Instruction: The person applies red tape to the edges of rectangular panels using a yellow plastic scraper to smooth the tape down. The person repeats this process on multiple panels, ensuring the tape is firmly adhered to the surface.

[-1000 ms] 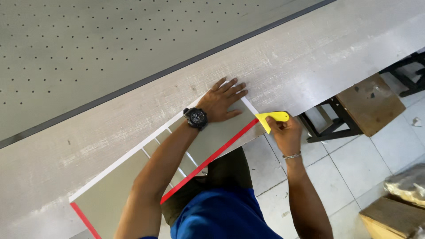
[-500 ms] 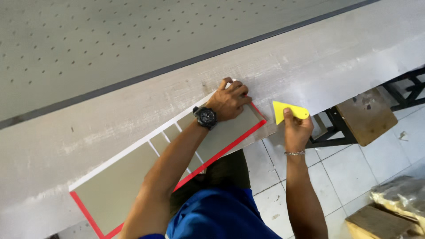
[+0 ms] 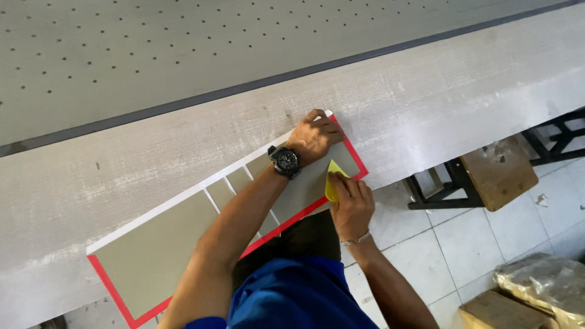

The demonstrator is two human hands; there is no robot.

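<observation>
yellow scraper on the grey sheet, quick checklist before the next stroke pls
1. Left hand pins the grey sheet at its far corner: ok.
2. Right hand grips the yellow scraper: ok.
3. Scraper edge flat on the sheet: cannot tell, fingers hide most of it.
4. Red border lies along the near edge of the pale board: ok.
5. Bubbles or creases under the sheet: cannot tell.

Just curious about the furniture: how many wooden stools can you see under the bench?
1 clearly: a wooden-topped stool with black legs, right of the bench. A black frame at far right may be another.
</observation>
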